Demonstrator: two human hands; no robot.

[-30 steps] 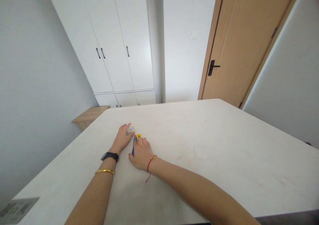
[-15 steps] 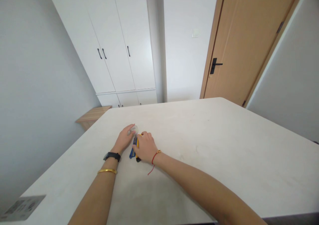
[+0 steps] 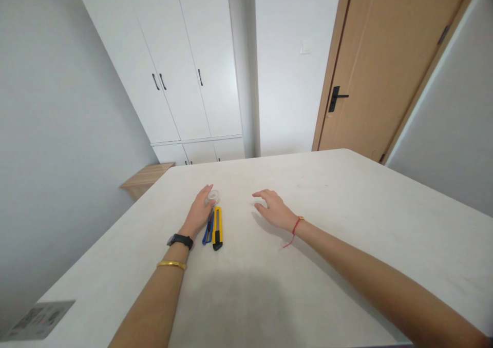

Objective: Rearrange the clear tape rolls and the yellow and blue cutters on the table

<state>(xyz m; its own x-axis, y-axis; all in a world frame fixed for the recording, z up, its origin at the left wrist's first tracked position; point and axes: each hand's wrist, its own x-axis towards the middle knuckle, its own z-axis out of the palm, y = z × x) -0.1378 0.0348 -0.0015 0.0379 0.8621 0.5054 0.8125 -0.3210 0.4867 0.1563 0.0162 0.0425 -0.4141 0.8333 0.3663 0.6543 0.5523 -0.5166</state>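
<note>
While our left hand (image 3: 198, 209) cups the clear roll (image 3: 214, 196) on the desk (image 3: 346, 199), we cannot tell if gripping | right hand (image 3: 276, 212) released, fingers parted | yellow cutter (image 3: 217, 226) just beside blue tool (image 3: 208, 229), nearer left hand.

A white wardrobe (image 3: 185, 55) stands left of a wooden door (image 3: 389, 60).

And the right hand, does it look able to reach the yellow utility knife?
Probably yes. The right hand looks empty, and no object shows between it and the yellow utility knife; the blue tool lies beyond it.
</note>
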